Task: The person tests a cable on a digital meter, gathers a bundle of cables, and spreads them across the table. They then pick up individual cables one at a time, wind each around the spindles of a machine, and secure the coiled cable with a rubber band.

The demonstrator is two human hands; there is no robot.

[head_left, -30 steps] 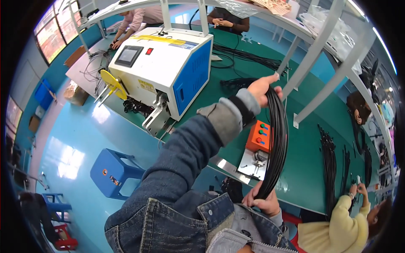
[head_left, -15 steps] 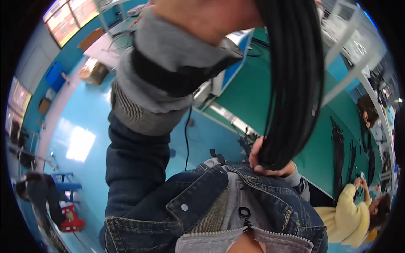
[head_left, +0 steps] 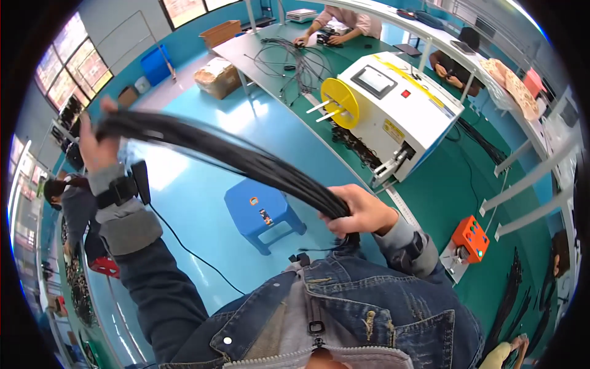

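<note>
A thick bundle of black cables (head_left: 246,158) stretches in front of my body, above the floor, sloping down from left to right. At its far left end is my left hand (head_left: 101,146), somewhat blurred, with its fingers around the cables. My right hand (head_left: 362,209) is closed round the other end, close to my jacket front. A short length of black ends sticks out below the right fist. Both forearms wear black straps over grey cuffs.
A blue stool (head_left: 255,206) stands on the floor below the bundle. The green workbench (head_left: 442,203) on the right bears a white machine (head_left: 393,111) with a yellow reel, an orange button box (head_left: 472,240) and more black cable bundles (head_left: 509,295). Co-workers sit around the benches.
My left hand has swung down and out to the left from close to the camera. The bundle, hanging steeply before, now lies nearly sideways. The view has shifted, showing the stool and machine.
</note>
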